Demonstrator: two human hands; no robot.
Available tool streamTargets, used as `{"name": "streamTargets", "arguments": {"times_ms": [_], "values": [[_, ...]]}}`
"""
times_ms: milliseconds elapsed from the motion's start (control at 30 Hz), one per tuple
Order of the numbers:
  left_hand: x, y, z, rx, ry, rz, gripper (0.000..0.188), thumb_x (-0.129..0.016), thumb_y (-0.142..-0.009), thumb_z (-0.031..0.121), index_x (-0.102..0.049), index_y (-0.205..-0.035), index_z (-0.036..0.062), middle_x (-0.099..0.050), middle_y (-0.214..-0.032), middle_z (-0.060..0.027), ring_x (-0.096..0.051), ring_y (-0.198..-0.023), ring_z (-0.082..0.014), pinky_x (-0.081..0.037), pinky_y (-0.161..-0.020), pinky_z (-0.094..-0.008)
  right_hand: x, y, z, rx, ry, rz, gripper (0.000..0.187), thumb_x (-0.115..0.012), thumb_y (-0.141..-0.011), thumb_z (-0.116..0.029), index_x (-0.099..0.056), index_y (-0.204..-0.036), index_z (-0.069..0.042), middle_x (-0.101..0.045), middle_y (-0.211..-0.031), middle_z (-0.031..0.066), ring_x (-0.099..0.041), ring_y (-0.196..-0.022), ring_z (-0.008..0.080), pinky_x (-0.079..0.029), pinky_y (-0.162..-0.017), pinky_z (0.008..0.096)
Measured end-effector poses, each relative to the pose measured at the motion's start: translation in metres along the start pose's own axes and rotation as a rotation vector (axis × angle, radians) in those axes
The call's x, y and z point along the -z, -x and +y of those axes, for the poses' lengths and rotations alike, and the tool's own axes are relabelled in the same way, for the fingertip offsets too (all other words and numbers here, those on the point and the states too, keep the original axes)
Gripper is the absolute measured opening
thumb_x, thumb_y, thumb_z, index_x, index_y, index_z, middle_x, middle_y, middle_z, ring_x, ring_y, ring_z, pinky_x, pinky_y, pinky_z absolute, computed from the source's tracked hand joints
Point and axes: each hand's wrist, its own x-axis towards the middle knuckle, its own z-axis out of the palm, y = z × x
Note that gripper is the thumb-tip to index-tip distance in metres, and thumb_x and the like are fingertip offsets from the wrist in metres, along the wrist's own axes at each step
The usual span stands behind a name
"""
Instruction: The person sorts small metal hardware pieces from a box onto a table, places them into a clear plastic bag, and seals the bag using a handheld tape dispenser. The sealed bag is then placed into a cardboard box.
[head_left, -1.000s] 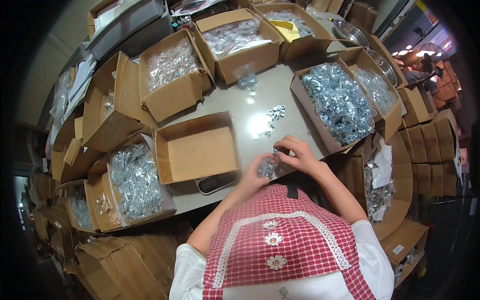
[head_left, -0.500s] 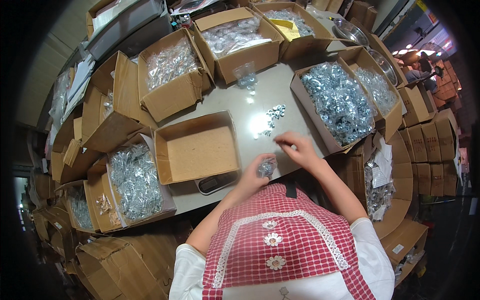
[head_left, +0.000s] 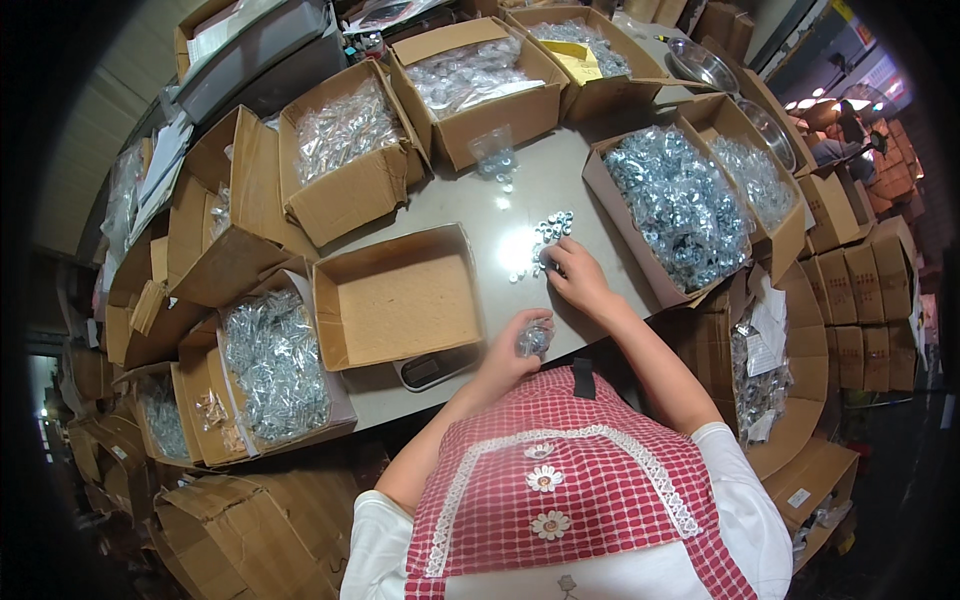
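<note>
My left hand (head_left: 508,352) is closed around a small clear plastic bag (head_left: 536,338) with shiny metal bits in it, just above the near edge of the table. Farther out, my right hand (head_left: 580,278) reaches down to a loose pile of small round silvery metal pieces (head_left: 556,224), perhaps nuts or washers. Its fingers are drawn together at the near side of the pile; what they hold, if anything, is hidden. Another clear bag (head_left: 493,152) with some of these pieces lies on the tabletop (head_left: 440,200) beyond the pile.
Left of my hands, an open cardboard box (head_left: 345,358) stands on a small scale (head_left: 428,370). A box of bagged metal parts (head_left: 675,200) is at the right, a box of bagged long pieces (head_left: 275,360) at the left. More filled cartons (head_left: 490,128) line the far side.
My right hand has moved forward and slightly left, from near the bag to the metal pieces. My left hand stays in place with the bag.
</note>
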Motion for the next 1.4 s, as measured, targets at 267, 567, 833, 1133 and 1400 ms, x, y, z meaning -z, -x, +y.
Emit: {"name": "streamTargets", "arguments": {"times_ms": [267,567,833,1133,1400], "values": [[0.0,-0.002,-0.004,-0.012,-0.015,0.004,0.068,-0.065,-0.082,-0.004,-0.055,-0.149,0.0045,-0.061,-0.138,-0.0084,-0.058,-0.127,-0.0186,-0.049,-0.106,-0.0321,0.009,0.01,0.002,0.038,-0.084,-0.047,0.03,-0.069,-0.085,-0.01,-0.07,-0.115,-0.007,-0.061,-0.111,0.0188,-0.061,-0.107,0.0405,-0.052,-0.089,0.0491],[0.002,-0.004,-0.005,0.001,0.004,0.006,0.07,-0.064,-0.079,-0.005,-0.054,-0.148,0.0039,-0.061,-0.136,-0.009,-0.059,-0.123,-0.0178,-0.049,-0.103,-0.0311,0.021,0.014,-0.026,-0.118,-0.257,-0.034,0.024,-0.071,-0.09,-0.013,-0.075,-0.112,-0.005,-0.066,-0.099,0.0155,-0.067,-0.094,0.0365,-0.055,-0.085,0.0435],[0.003,-0.005,-0.015,-0.091,-0.081,0.016,0.074,-0.062,-0.075,-0.007,-0.05,-0.147,0.0025,-0.061,-0.131,-0.0097,-0.059,-0.118,-0.0176,-0.048,-0.102,-0.0302,0.086,0.037,-0.07,0.25,-0.325,-0.293,0.032,-0.066,-0.088,-0.003,-0.078,-0.118,-0.008,-0.069,-0.1,0.0151,-0.069,-0.093,0.0351,-0.056,-0.084,0.0422],[0.005,-0.006,-0.015,-0.084,-0.163,0.001,0.073,-0.062,-0.075,-0.007,-0.05,-0.147,0.0031,-0.061,-0.134,-0.0107,-0.058,-0.124,-0.0194,-0.046,-0.106,-0.0314,0.084,0.048,-0.073,0.206,-0.41,-0.288,0.04,-0.064,-0.087,-0.002,-0.076,-0.124,-0.008,-0.071,-0.105,0.0175,-0.069,-0.1,0.0365,-0.056,-0.09,0.0432],[0.002,-0.004,-0.005,0.004,0.008,-0.009,0.078,-0.06,-0.076,-0.011,-0.048,-0.151,0.0058,-0.058,-0.139,-0.0109,-0.059,-0.123,-0.0199,-0.048,-0.104,-0.0308,0.043,0.011,-0.035,-0.202,-0.089,-0.176,0.032,-0.072,-0.09,-0.023,-0.071,-0.115,-0.003,-0.067,-0.112,0.021,-0.068,-0.106,0.0408,-0.055,-0.092,0.0482]]}}
